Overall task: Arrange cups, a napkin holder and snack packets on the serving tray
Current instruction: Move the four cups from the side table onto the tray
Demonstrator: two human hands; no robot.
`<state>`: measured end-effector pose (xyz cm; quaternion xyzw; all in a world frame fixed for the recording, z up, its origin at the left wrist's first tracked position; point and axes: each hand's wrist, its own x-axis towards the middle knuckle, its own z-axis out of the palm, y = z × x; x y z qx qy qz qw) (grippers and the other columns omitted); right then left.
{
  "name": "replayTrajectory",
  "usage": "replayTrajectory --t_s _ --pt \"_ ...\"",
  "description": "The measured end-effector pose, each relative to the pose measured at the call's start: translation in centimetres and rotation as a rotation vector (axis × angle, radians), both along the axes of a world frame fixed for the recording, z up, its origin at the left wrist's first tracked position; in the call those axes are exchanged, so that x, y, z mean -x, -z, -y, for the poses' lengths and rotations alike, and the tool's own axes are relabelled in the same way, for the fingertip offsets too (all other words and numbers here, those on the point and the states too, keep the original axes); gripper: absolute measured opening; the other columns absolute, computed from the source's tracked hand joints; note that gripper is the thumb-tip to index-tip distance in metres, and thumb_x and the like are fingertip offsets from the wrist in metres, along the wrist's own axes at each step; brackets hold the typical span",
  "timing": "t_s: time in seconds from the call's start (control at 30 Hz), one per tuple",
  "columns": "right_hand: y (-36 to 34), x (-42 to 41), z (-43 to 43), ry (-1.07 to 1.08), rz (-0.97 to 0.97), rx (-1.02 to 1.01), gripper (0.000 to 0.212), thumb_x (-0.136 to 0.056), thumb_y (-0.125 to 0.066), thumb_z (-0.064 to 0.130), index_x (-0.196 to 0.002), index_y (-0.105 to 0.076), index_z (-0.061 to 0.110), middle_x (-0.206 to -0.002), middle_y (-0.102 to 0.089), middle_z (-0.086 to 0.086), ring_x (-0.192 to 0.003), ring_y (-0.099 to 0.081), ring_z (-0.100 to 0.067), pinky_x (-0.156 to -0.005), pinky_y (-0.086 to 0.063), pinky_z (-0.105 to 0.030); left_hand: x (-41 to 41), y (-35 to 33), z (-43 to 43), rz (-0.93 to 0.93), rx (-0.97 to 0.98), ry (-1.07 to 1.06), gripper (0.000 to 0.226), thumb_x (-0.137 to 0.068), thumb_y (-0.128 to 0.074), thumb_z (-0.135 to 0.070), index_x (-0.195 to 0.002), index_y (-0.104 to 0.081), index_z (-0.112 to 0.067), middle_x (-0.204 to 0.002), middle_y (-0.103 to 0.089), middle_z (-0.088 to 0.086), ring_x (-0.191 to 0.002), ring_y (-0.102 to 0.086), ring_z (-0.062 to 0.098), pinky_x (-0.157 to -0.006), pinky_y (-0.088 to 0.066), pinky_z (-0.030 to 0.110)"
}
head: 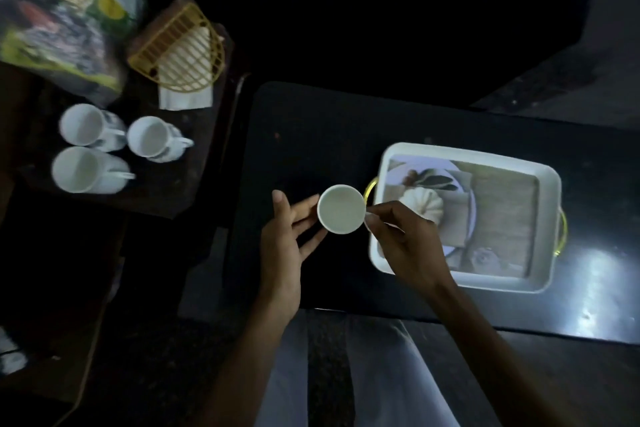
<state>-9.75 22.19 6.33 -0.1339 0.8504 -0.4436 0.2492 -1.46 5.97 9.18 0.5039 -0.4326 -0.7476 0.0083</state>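
Cup (341, 209) pinched by right hand (405, 246), left hand (287, 236) touching, packet (59, 17) print blurred

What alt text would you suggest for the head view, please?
The right hand pinches a white cup by its handle, the left hand touching its side, beside a serving tray. Three more cups, a napkin holder and snack packets sit at left.
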Motion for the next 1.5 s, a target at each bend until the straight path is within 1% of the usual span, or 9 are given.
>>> replayTrajectory --t_s 0.17,0.43,0.67,0.8,0.93,1.13,1.3,1.4,1.5 --pt "1.1 1.1 -6.2 0.053 -0.033 -0.068 0.009 -0.093 -0.064 0.015 -0.096 -0.069 0.022 -0.086 -0.063 0.043 -0.087 -0.06 0.022 -0.07 -0.042 0.002 2.2 1.0 -5.8 0.022 -0.013 0.09 0.073 -0.097 -0.03 -0.064 -0.115 -0.075 -0.01 -0.107 -0.079 -0.006 -0.104 -0.072 0.004 -0.08 -0.061 0.022" --pt "4.6 1.2 -12.0 0.111 0.001 -0.149 0.005 -0.092 -0.066 0.013 -0.096 -0.069 0.014 -0.085 -0.065 0.026 -0.084 -0.062 0.008 -0.065 -0.042 0.0 3.7 3.7 -11.6 0.096 -0.014 0.142 0.065 -0.103 -0.032 -0.055 -0.114 -0.073 -0.006 -0.108 -0.075 0.002 -0.105 -0.068 0.007 -0.069 -0.06 0.017" --pt "6.4 0.8 -12.9 0.062 0.029 -0.096 0.009 -0.093 -0.064 0.009 -0.099 -0.07 0.01 -0.097 -0.07 0.016 -0.092 -0.067 0.0 -0.075 -0.051 -0.01 3.4 5.9 -12.8 0.174 0.04 0.164 0.063 -0.103 -0.031 -0.056 -0.115 -0.072 -0.008 -0.115 -0.074 0.007 -0.106 -0.068 0.009 -0.092 -0.06 0.034" --pt "7.1 0.6 -12.8 0.038 -0.003 -0.13 0.005 -0.091 -0.067 0.009 -0.095 -0.07 0.01 -0.096 -0.076 0.005 -0.088 -0.063 0.003 -0.071 -0.041 0.002 3.2 6.5 -12.9 0.193 0.065 0.167 0.066 -0.103 -0.031 -0.056 -0.116 -0.071 -0.006 -0.111 -0.074 0.004 -0.108 -0.067 0.01 -0.088 -0.061 0.031" --pt "7.6 0.5 -13.0 0.046 0.042 -0.15 0.003 -0.091 -0.067 0.009 -0.093 -0.069 0.009 -0.088 -0.072 0.008 -0.086 -0.063 0.002 -0.071 -0.038 0.004 3.0 6.9 -13.0 0.216 0.076 0.172 0.065 -0.104 -0.032 -0.055 -0.118 -0.071 -0.004 -0.119 -0.072 0.011 -0.111 -0.068 0.02 -0.095 -0.059 0.041" --pt "8.0 0.3 -13.0 0.031 0.066 -0.164 0.002 -0.091 -0.067 0.01 -0.092 -0.068 0.009 -0.093 -0.075 0.003 -0.086 -0.062 0.004 -0.071 -0.038 0.004 2.4 7.7 -13.0 0.229 0.077 0.172 0.063 -0.103 -0.033 -0.057 -0.113 -0.073 -0.009 -0.118 -0.074 0.009 -0.107 -0.07 0.016 -0.078 -0.062 0.024" --pt "7.7 0.4 -12.9 0.036 0.076 -0.176 0.004 -0.091 -0.067 0.009 -0.094 -0.069 0.007 -0.095 -0.076 0.001 -0.089 -0.063 -0.001 -0.07 -0.038 0.006 2.3 8.0 -12.8 0.215 0.062 0.179 0.065 -0.103 -0.033 -0.057 -0.119 -0.071 -0.008 -0.118 -0.073 0.007 -0.108 -0.069 0.014 -0.083 -0.062 0.027" --pt "7.1 0.5 -13.0 0.013 0.113 -0.172 0.011 -0.093 -0.064 0.012 -0.102 -0.068 0.007 -0.1 -0.073 0.003 -0.096 -0.067 -0.01 -0.073 -0.044 -0.001 2.2 7.9 -12.4 0.2 0.033 0.173 0.063 -0.104 -0.031 -0.056 -0.123 -0.069 -0.01 -0.117 -0.074 0.003 -0.111 -0.069 0.016 -0.087 -0.06 0.03" --pt "6.1 0.8 -12.6 0.031 0.061 -0.197 0.02 -0.095 -0.062 0.019 -0.113 -0.067 0.011 -0.111 -0.073 -0.001 -0.101 -0.067 -0.017 -0.081 -0.054 -0.026 1.8 7.2 -11.5 0.161 0.015 0.137 0.063 -0.104 -0.029 -0.057 -0.125 -0.068 -0.012 -0.121 -0.073 0.002 -0.113 -0.069 0.013 -0.087 -0.06 0.026"
